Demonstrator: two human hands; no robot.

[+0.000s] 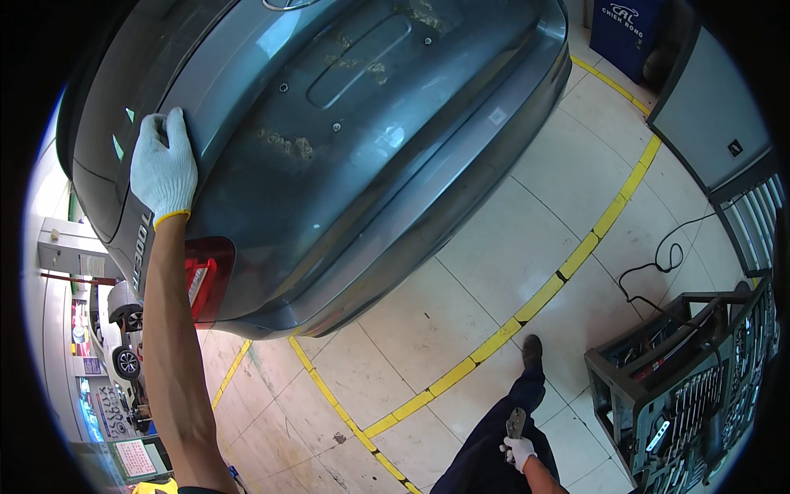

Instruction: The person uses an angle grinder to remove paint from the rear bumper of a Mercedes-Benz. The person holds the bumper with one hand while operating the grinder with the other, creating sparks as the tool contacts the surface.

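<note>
My left hand [164,165], in a white knit glove with a yellow cuff, is on the trunk lid [212,78] of a grey-blue car. Its thumb lies on the panel and the other fingers bend over the lid's edge, their tips hidden. Low in the view, my right hand [520,452], also in a white glove, is closed around a metal hand tool [516,422] that looks like pliers. The car's rear bumper [383,206] shows small fasteners and patches of old adhesive. A red tail light [200,278] sits beside my left forearm.
A tool cart [599,362] holding several wrenches stands at the lower right. A black cable [658,265] trails on the tiled floor behind it. Yellow floor lines [543,292] run around the car. A blue bin [623,37] and grey cabinet [716,99] stand at the far right.
</note>
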